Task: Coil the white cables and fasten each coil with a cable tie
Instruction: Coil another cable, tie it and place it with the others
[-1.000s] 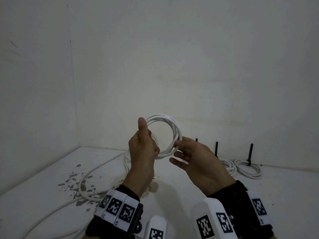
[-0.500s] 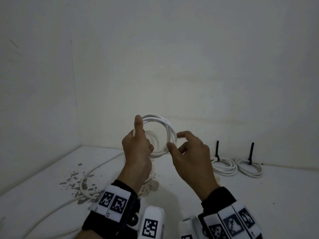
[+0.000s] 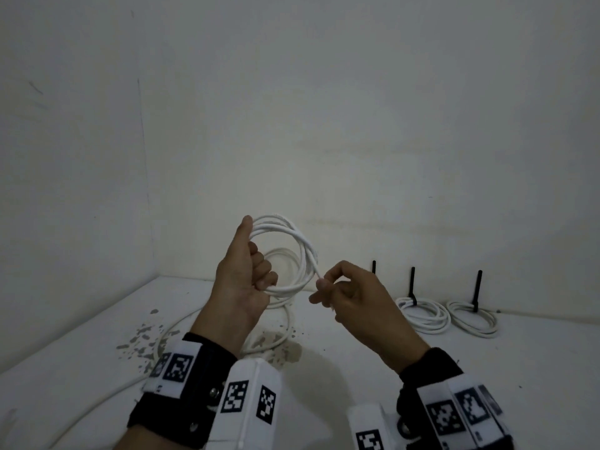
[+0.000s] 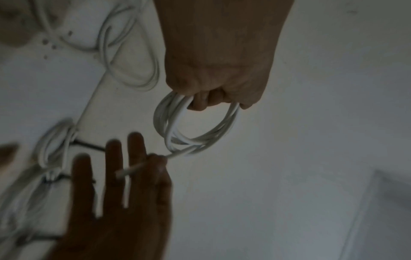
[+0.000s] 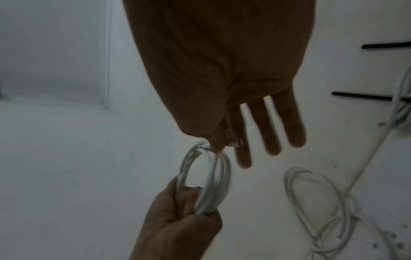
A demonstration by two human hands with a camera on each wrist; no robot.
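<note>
A white cable coil (image 3: 303,251) is held up above the table, several loops wide. My left hand (image 3: 250,271) grips its left side, thumb up along the loops, also seen as left hand (image 4: 213,82) on the coil (image 4: 200,123). My right hand (image 3: 341,287) pinches the cable's loose end (image 4: 142,166) between thumb and forefinger at the coil's lower right; the other fingers are spread. In the right wrist view the right hand (image 5: 222,140) meets the coil (image 5: 209,179) at its top.
Two tied coils (image 3: 423,315) (image 3: 472,318) with black cable ties (image 3: 411,282) (image 3: 478,289) standing up lie at the back right by the wall. Loose white cable (image 3: 181,329) runs over the stained table (image 3: 357,345) at the left. A third black tie (image 3: 374,267) shows behind my right hand.
My right hand has left the coil's right side and now pinches the cable's free end, drawn down and to the right. The left hand keeps its grip and shifted slightly left.
</note>
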